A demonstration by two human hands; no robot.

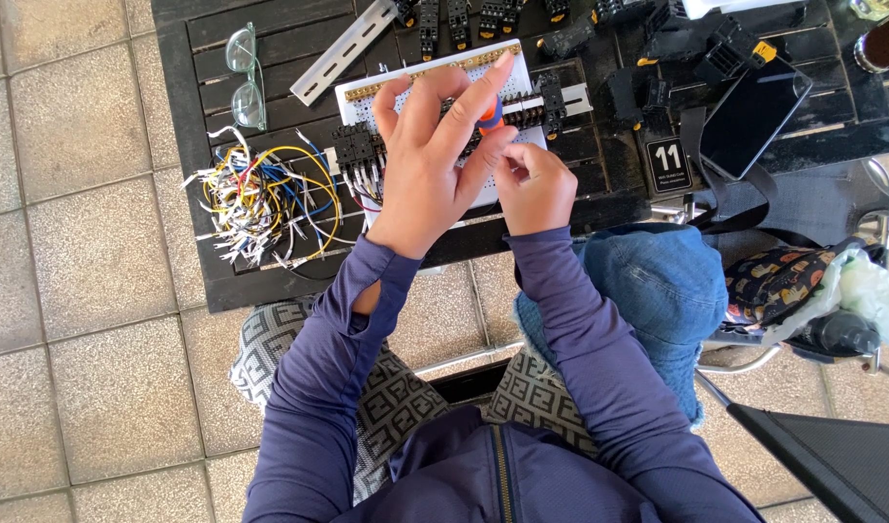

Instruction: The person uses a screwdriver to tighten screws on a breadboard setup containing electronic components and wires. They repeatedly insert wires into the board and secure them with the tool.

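Observation:
My left hand [433, 155] rests over a white perforated panel [372, 92] on the dark slatted table, fingers wrapped around the orange handle of a small screwdriver [490, 114]. My right hand [536, 186] is just to its right, fingers pinched together close to the screwdriver; what it pinches is hidden. A row of black terminal blocks [359, 147] sits on a rail across the panel, with thin wires hanging from them.
A tangle of coloured wires [260, 199] lies left of the panel. Clear safety glasses [246, 77] and a metal rail [343, 50] lie at the back left. More black blocks, a dark phone [754, 116] and a numbered tag [668, 161] sit to the right.

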